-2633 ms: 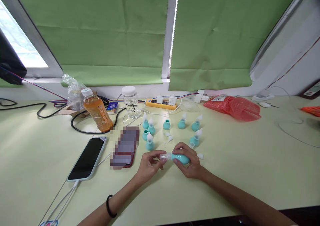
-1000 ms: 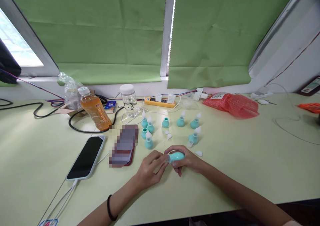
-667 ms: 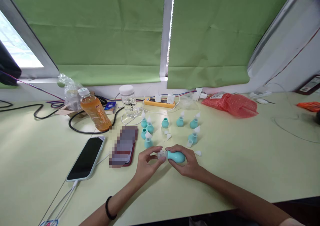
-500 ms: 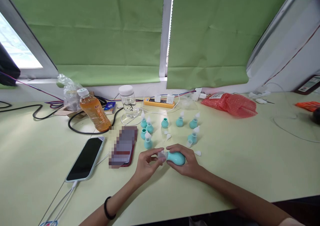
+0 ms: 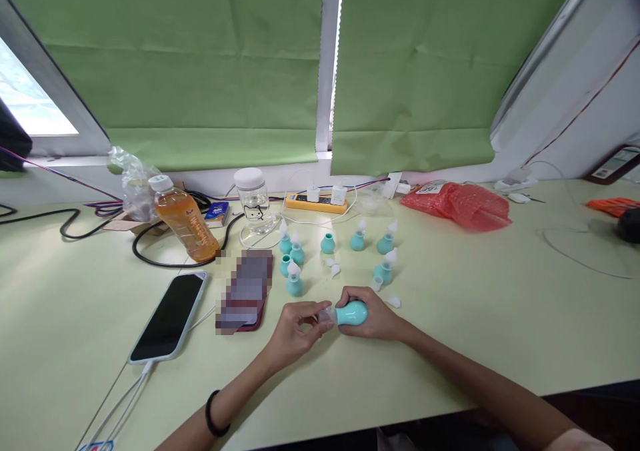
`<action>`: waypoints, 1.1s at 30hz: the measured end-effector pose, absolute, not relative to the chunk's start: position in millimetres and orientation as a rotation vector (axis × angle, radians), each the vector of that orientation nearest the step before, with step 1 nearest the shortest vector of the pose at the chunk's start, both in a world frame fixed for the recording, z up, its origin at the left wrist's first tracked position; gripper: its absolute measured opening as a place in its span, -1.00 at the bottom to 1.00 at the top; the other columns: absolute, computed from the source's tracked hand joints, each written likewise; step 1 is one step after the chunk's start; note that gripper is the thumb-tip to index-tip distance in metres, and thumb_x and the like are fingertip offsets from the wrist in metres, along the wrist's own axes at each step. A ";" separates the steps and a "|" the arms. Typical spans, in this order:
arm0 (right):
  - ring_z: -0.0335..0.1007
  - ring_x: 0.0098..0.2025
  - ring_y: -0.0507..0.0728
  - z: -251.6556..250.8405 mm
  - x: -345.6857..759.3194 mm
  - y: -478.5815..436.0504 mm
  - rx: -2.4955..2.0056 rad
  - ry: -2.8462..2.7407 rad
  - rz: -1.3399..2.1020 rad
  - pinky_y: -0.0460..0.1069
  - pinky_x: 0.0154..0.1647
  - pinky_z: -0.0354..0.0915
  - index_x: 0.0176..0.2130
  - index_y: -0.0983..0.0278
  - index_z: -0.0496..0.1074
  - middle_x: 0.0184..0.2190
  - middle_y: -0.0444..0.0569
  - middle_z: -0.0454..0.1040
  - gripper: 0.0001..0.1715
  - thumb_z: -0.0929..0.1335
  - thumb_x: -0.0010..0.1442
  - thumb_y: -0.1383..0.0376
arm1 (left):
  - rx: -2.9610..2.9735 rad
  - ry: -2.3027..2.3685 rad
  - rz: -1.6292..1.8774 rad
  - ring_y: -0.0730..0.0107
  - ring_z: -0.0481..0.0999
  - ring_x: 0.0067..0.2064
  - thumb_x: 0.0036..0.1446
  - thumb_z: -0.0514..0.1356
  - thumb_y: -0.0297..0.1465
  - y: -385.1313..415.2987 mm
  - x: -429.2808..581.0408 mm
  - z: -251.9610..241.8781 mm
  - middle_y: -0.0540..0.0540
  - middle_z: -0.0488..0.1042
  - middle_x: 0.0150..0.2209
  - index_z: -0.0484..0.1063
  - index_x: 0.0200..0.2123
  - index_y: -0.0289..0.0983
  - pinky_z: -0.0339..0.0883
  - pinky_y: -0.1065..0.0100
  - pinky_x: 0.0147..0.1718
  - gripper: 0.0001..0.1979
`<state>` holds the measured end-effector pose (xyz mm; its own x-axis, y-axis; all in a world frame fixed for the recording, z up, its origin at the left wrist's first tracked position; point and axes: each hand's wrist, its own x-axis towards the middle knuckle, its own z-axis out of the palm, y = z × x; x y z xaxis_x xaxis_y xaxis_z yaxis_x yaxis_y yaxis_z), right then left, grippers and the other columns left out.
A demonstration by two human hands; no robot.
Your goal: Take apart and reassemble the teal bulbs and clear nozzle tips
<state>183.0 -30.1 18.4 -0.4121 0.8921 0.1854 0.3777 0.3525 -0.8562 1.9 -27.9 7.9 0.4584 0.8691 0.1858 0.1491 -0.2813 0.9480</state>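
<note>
My right hand is wrapped round a turquoise squeeze bulb that lies sideways, its neck to the left. At that neck sits a clear plastic collar, pinched between the thumb and fingers of my left hand. Whether the collar is fully seated in the neck I cannot tell. Beyond my hands stand several turquoise bulbs, some with white tips like this one, others uncapped like this open bulb. Small white tips lie among them. Near my right hand are a loose clear collar and another white tip.
To the left lie a white-cased phone on a cable and a red-cased phone. Behind them stand an orange drink bottle and a clear jar. A yellow power strip and red bubble wrap are at the back.
The bulb and collar have stayed together between my hands. My right-hand fingers have shifted slightly on the bulb, and the whole view has moved a little.
</note>
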 end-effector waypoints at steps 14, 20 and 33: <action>0.29 -0.35 0.08 27.4 200.1 -24.0 -1.005 -2.030 0.142 -0.04 -0.35 0.21 -0.25 0.30 0.28 -0.40 -0.01 0.37 -0.68 0.32 -0.08 0.27 | 1.548 0.978 1.246 0.50 0.30 -0.50 -0.21 0.26 -0.39 -29.4 2.4 16.6 -0.04 0.33 -0.53 0.46 -0.36 -0.33 0.25 0.43 -0.54 -0.76; 0.23 -0.63 -0.02 34.4 227.1 -8.9 -1.315 -2.348 0.018 -0.10 -0.53 0.07 -0.33 0.28 0.39 -0.70 -0.18 0.31 -0.80 0.26 -0.02 0.28 | 1.997 1.026 1.348 0.49 0.29 -0.47 -0.10 0.19 -0.40 -30.9 4.7 9.1 -0.05 0.28 -0.47 0.45 -0.32 -0.28 0.23 0.44 -0.55 -0.80; 0.19 -0.62 0.00 45.6 226.1 -11.5 -1.555 -2.525 0.088 -0.10 -0.53 -0.01 -0.47 0.30 0.41 -0.72 -0.12 0.33 -0.82 0.23 -0.07 0.38 | 2.070 1.234 1.119 0.36 0.39 -0.23 0.03 0.04 -0.39 -33.4 5.5 6.3 -0.10 0.40 -0.26 0.25 -0.18 -0.27 0.27 0.33 -0.25 -0.76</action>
<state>226.1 -11.5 45.6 -0.4392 0.8907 0.1172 0.8804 0.4527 -0.1411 5.5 -33.4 6.3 0.2595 0.8781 0.4021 0.4857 -0.4785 0.7316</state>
